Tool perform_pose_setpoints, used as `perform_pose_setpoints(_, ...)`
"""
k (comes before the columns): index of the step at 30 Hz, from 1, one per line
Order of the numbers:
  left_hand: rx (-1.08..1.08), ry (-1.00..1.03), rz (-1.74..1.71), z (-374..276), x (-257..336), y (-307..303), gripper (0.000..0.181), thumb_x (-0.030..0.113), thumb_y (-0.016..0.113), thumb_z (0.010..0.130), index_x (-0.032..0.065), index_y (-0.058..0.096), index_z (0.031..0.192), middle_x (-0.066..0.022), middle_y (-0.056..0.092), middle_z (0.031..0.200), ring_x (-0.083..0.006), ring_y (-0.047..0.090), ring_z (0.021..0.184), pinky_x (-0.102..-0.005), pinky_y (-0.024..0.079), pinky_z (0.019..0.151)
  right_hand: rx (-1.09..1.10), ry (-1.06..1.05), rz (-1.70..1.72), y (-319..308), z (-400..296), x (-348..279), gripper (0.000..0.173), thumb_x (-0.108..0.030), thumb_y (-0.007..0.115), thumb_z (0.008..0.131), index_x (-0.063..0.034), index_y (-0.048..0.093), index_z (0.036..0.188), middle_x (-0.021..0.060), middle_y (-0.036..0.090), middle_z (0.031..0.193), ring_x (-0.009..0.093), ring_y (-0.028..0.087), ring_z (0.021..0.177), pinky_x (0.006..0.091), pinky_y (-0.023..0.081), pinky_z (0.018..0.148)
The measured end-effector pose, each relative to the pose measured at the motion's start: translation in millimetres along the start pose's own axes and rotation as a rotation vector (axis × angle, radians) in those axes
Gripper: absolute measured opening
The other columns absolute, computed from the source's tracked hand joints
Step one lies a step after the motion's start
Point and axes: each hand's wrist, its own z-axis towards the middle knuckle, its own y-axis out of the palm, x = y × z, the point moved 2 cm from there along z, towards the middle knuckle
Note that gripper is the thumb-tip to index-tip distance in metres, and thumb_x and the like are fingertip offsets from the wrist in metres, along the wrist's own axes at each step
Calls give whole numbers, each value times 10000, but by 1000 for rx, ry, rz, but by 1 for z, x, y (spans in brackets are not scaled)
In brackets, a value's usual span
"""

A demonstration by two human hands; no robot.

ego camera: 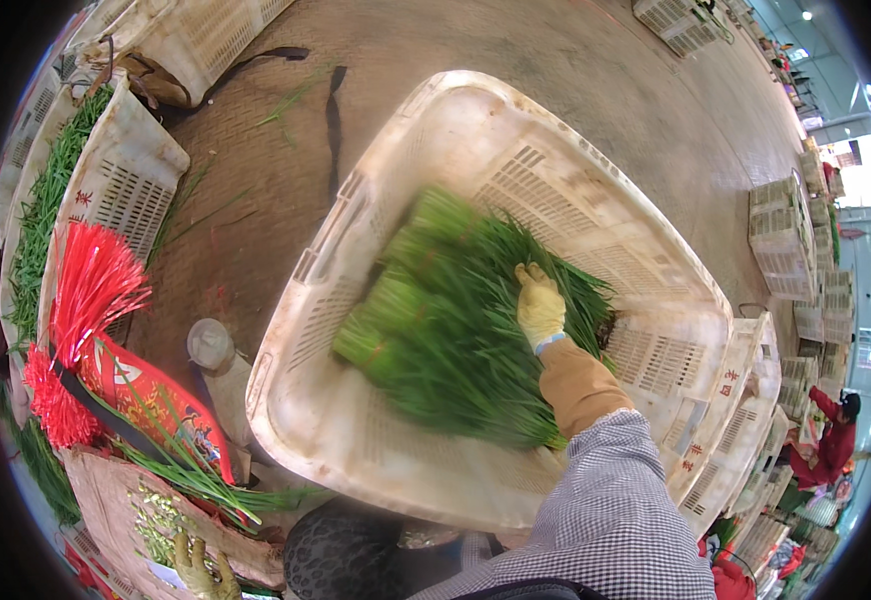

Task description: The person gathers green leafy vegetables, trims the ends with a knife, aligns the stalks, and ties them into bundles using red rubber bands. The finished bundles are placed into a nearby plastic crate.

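My right hand, in a yellowish glove, reaches into a large whitish plastic crate and rests on the dark leaf ends of bundled green chives. Whether its fingers grip any leaves cannot be told. Several bundles lie side by side, their pale stem ends towards the crate's left side, tied with thin reddish bands. At the bottom left my left hand, also gloved, is over a pinkish sheet strewn with small pale green scraps. Its fingers are apart and no held thing shows.
A crate of loose green leaves stands at left, near a bundle of red tinsel strands and a red printed bag. A clear plastic cup is by my crate. Stacked crates and a person in red are at right.
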Motion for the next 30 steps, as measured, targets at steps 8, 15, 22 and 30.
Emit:
perform_pose_setpoints(8, 45, 43, -100, 14, 28, -25, 432, 283, 566, 963, -15, 582, 1275, -239, 593, 1267, -362, 607, 1089, -385, 494, 939, -85, -45, 427, -7, -12, 34, 372, -84, 526, 878, -145, 621, 1232, 138, 670, 1156, 331, 622, 1060, 399, 506, 895)
perform_pose_setpoints(15, 96, 38, -244, 8, 17, -16, 407, 234, 609, 940, -40, 594, 1242, -262, 594, 1237, -394, 600, 1077, -416, 487, 948, 41, 397, 356, -6, 11, 54, 378, -197, 577, 932, -89, 572, 1294, 187, 669, 1144, 340, 638, 1054, 425, 505, 892)
perform_pose_setpoints(22, 52, 124, -90, 14, 24, -27, 372, 224, 645, 906, -41, 633, 1166, -277, 589, 1233, -450, 559, 1117, -491, 435, 994, -188, 513, 68, -22, 30, 35, 325, -332, 685, 843, -120, 710, 1088, 141, 650, 1175, 338, 628, 1019, 433, 500, 866)
perform_pose_setpoints(30, -19, 84, -39, 14, 18, -22, 368, 210, 644, 893, -44, 632, 1160, -286, 565, 1260, -455, 558, 1106, -505, 432, 986, 173, 369, 258, -6, 22, 64, 225, -269, 688, 852, -80, 696, 974, 116, 702, 862, 300, 666, 807, 379, 506, 753)
